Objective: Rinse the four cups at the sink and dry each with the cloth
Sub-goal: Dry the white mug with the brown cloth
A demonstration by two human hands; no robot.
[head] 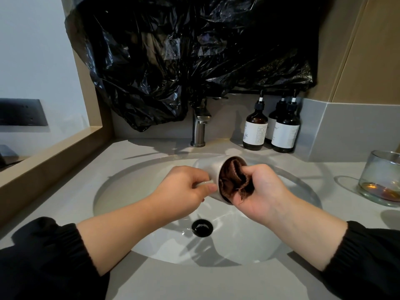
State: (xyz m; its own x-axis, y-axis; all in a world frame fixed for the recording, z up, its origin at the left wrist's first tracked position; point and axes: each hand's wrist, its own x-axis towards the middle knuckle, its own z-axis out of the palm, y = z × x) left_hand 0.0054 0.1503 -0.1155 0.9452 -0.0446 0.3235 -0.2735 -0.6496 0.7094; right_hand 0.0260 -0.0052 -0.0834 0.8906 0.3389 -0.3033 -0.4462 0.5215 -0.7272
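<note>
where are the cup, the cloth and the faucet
cup [212, 166], head view, its white outer wall
cloth [229, 178], head view, brown folds stuffed in the cup's mouth
faucet [198, 128], head view, its metal upright column

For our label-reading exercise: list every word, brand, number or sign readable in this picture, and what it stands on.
Left bottle label: small print beside a plant drawing, too small to read.
Right bottle label: blurred, unreadable.
Middle bottle label: mostly hidden, unreadable.
No other text shows.

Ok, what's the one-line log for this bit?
step: drying cup | left hand: holds cup by handle | right hand: grips cloth stuffed inside cup | where: over sink
</note>
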